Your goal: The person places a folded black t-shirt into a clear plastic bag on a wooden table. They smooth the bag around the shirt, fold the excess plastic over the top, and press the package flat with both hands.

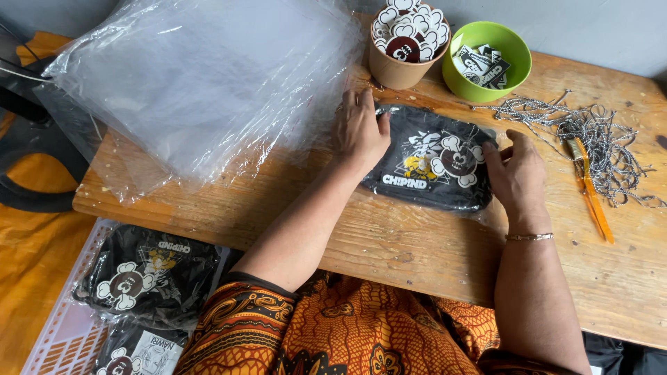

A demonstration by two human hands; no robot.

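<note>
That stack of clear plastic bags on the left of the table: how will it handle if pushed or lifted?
The stack of clear plastic bags looks thin and crinkled, so probably floppy and light. Its glossy sheets would likely slide over each other when pushed. One edge overhangs the wooden table, so a shove might spill some off.

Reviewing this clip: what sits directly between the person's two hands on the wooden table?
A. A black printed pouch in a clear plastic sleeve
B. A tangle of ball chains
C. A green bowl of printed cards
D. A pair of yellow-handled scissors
A: the left hand and right hand press on either end of the black pouch, while the green bowl, chains and scissors lie apart from both hands.
</note>
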